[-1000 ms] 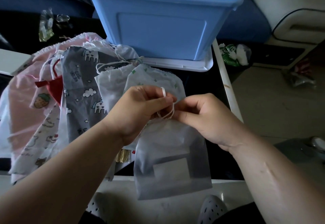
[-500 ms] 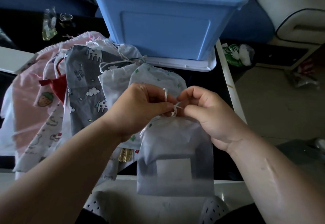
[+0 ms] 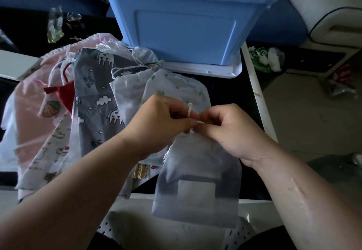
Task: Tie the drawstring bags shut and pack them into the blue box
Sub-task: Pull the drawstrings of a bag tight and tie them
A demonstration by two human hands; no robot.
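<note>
head view: both hands meet above the near part of the bench (image 3: 254, 96). the left hand (image 3: 162, 122) has its fingers (image 3: 182, 112) curled and pinched on the white cord (image 3: 189, 110), and a loop of it runs round one finger. the right hand (image 3: 231, 132) pinches the same cord, its thumb and fingers (image 3: 207, 130) pressed together, tip to tip with the left. just below them is the frosted bag (image 3: 197, 181), its neck gathered under the fingers and its lower end reaching over the bench's white front edge; a pale rectangle shows through it. the fingers cover the cord where they meet, so i cannot tell if a knot has formed. the blue box (image 3: 186, 24) stands at the far side of the bench, open at the top, on a white lid (image 3: 205, 71). the other bags lie in a heap to the left: a cactus bag (image 3: 176, 85) just behind the left hand, a white bag (image 3: 127, 89) beside it, then a grey unicorn bag (image 3: 94, 93), a red bag (image 3: 66, 94) and a pink bag (image 3: 29, 112) farthest left.
</note>
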